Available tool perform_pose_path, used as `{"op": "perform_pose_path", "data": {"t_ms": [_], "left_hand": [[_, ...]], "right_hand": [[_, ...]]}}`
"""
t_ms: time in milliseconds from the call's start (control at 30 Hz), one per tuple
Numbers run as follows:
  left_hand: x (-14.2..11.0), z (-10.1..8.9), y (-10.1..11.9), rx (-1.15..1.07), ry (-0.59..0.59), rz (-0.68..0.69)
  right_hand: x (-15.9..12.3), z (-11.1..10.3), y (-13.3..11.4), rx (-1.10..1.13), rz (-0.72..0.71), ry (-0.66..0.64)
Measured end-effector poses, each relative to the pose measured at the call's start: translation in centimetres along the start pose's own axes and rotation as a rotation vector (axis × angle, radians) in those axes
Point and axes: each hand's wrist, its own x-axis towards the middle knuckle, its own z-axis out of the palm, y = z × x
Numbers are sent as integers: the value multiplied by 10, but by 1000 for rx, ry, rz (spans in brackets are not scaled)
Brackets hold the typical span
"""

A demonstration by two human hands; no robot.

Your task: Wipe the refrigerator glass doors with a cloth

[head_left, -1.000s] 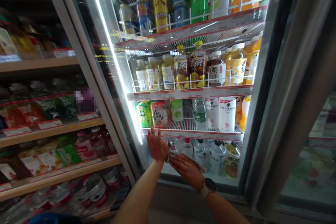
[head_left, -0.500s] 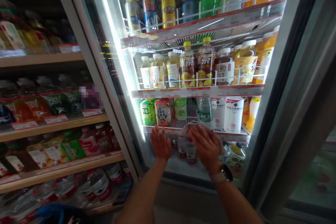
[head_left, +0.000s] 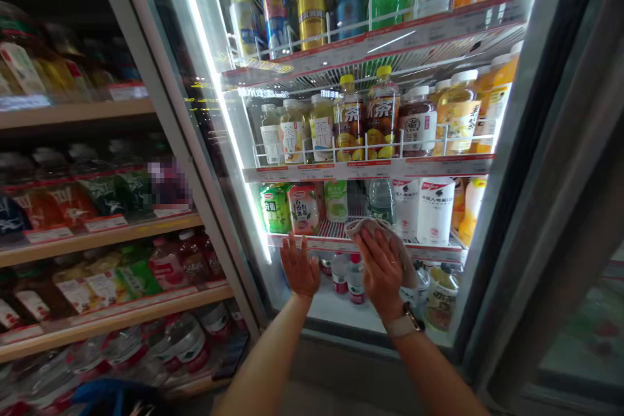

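My left hand (head_left: 299,266) lies flat with its fingers stretched out against the glass door of a lit drinks fridge, holding nothing. To its right, my right hand (head_left: 383,270) presses a light greyish-brown cloth (head_left: 407,264) against the glass. The cloth sticks out past the fingertips and along the outer side of the hand. A watch (head_left: 407,322) sits on the right wrist. Behind the hands, through the glass, stand a green drink bottle (head_left: 336,201), a water bottle (head_left: 381,201) and white cartons (head_left: 435,211) on the lower shelf.
Rows of bottled teas (head_left: 348,120) and cans (head_left: 312,10) fill the upper fridge shelves. A metal door frame (head_left: 502,240) runs down the right. At left, wooden shelves (head_left: 117,237) hold more bottles, with a blue object (head_left: 104,396) at the bottom edge.
The cloth under my right hand was smeared by motion and now shows clearly, spread more to the lower right. My right hand has shifted slightly; my left hand stays in place.
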Motion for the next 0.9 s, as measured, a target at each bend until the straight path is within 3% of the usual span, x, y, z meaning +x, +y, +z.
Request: {"op": "perform_pose_path", "data": {"t_ms": [300, 500, 567, 700, 900], "left_hand": [[4, -1, 1, -29, 3, -10], [8, -2, 2, -22, 29, 30], [10, -3, 4, -15, 29, 45], [13, -7, 7, -16, 19, 47], [11, -7, 7, 9, 18, 55]], "right_hand": [[-67, 0, -5, 135, -271, -360], [-71, -10, 3, 187, -404, -438], [-65, -13, 6, 151, -415, -422], [-47, -16, 8, 53, -359, -270], [-6, -23, 19, -78, -109, -64]]}}
